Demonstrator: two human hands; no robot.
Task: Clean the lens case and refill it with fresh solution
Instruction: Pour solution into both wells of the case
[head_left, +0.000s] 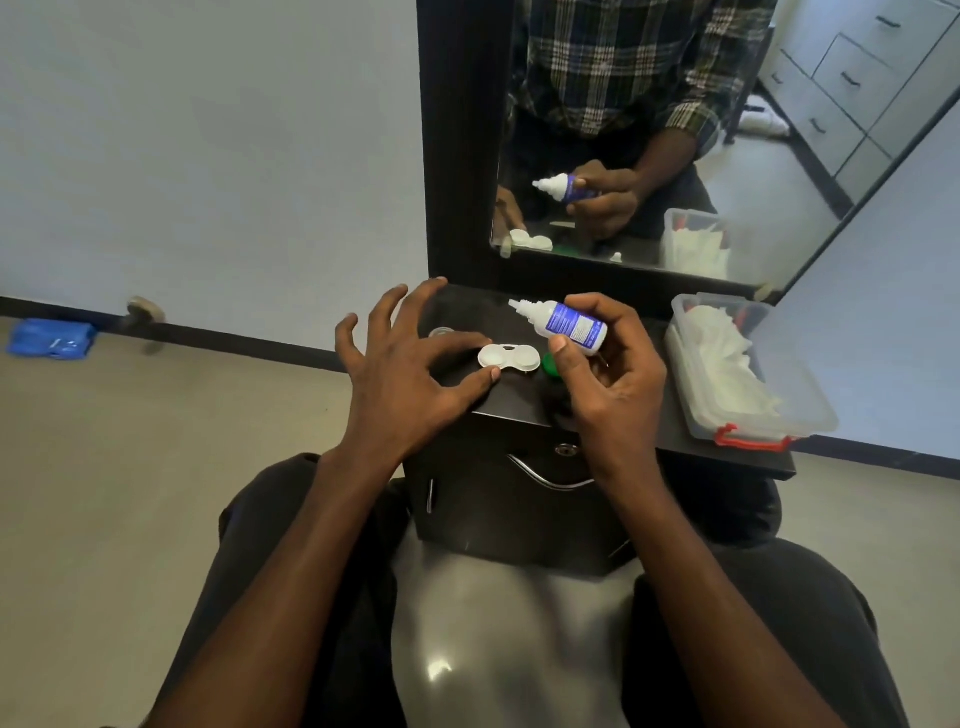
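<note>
I see the white plastic 2-well lens case (509, 358) lying open on the black cabinet top (511, 402), seemingly without caps. My left hand (402, 364) is splayed, thumb tip touching its near edge. My right hand (605, 374) grips the tilted blue-labelled white solution bottle (563, 321) above it.

This is looking like a dressing corner in a home or salon-like room. A tall black-framed mirror (649, 156) is standing just beyond the hands, over a narrow black desk (519, 405) with a locking drawer (550, 473) below the right hand (608, 384). The mirror is reflecting white drawers (852, 78). Right of that hand a clear tub (748, 415) is sitting. Plain walls and a beige floor (156, 441) are lying left of the left hand (400, 374).
</note>
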